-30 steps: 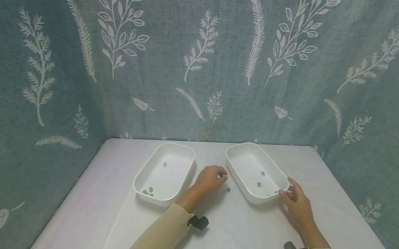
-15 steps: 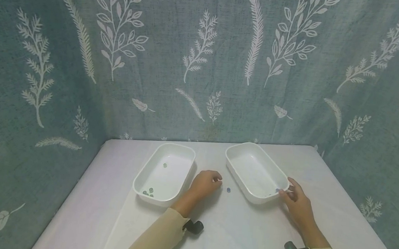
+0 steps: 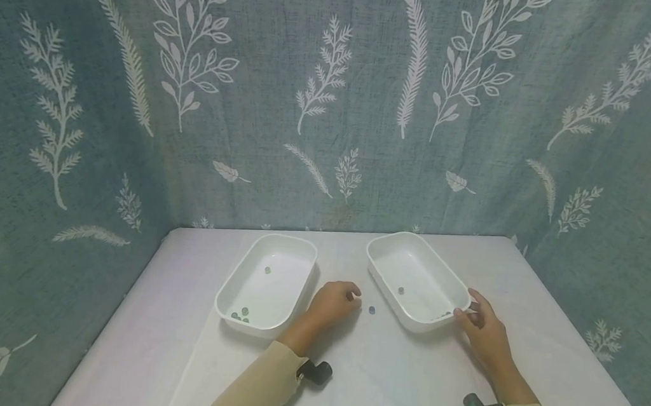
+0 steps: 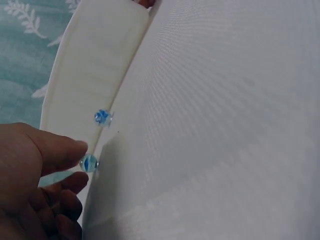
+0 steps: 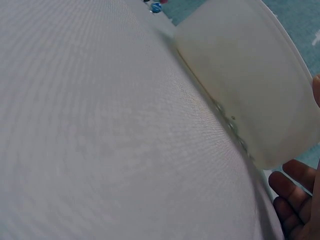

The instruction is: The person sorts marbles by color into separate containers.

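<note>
My left hand [image 3: 333, 302] is above the white table between two trays. In the left wrist view its thumb and finger appear to pinch a clear glass marble [image 4: 89, 163] with blue inside. Another blue marble [image 3: 372, 310] lies on the table, just right of that hand, beside the right-hand white tray [image 3: 380, 274]. My right hand [image 3: 486, 330] holds this tray by its near right corner, thumb at the rim and fingers outside. Inside the tray a marble [image 3: 401, 290] sits near the left wall. Others show faintly through the wall in the right wrist view.
A second white tray [image 3: 226, 287] stands to the left of my left hand, with several greenish marbles [image 3: 245, 311] mostly at its near end. Patterned teal curtains [image 3: 268, 128] rise behind the table [image 3: 397, 387] and along both sides.
My left hand has drawn back from the right tray, leftward and slightly nearer. Marbles inside that tray have rolled to different places. My right hand stays at its corner.
</note>
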The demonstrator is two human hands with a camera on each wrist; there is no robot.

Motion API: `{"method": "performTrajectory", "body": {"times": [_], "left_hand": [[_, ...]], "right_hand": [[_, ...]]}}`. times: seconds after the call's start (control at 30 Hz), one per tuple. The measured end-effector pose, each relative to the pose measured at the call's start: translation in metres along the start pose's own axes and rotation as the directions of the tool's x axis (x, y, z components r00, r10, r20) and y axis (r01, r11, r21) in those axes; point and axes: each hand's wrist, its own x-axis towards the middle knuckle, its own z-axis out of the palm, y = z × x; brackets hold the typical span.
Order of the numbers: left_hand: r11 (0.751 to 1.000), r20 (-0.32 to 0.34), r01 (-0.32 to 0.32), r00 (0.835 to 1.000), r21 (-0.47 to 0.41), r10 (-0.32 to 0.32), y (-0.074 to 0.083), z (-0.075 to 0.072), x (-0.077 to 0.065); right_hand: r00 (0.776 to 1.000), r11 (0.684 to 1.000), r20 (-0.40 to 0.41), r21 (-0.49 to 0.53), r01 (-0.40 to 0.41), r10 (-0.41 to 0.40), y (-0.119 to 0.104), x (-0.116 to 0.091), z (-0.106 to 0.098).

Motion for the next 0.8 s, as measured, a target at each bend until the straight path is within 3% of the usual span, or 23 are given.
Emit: {"method": "performTrajectory", "body": {"times": [0.8], "left_hand": [[0.997,0.039,0.071,0.997,0.013,-0.072,0.0010,0.0037,0.0015]], "right_hand": [[1.000,1.000,-0.010,0.005,0.002,-0.002,-0.0020,-0.0017,0.0017]]}}
